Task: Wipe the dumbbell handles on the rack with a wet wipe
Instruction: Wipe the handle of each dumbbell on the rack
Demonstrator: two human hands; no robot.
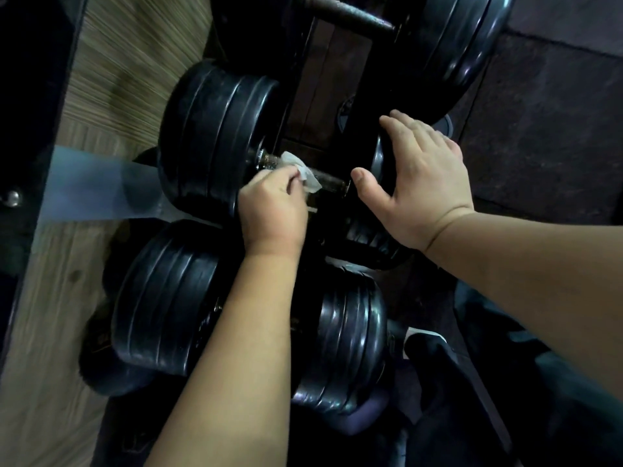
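Note:
Three black dumbbells lie on a dark rack. The middle dumbbell (215, 136) has a rusty metal handle (328, 180). My left hand (273, 210) grips a white wet wipe (301, 170) and presses it against that handle, near the left weight. My right hand (421, 176) lies with fingers spread over the right weight of the same dumbbell, thumb pointing toward the handle. The nearest dumbbell (340, 342) sits below my left forearm, which hides its handle. The farthest dumbbell's rusty handle (350, 13) shows at the top.
A wood-grain wall panel (111, 75) runs along the left of the rack. Dark rubber floor tiles (546, 123) lie to the right. Dark trouser legs (472, 382) fill the lower right corner.

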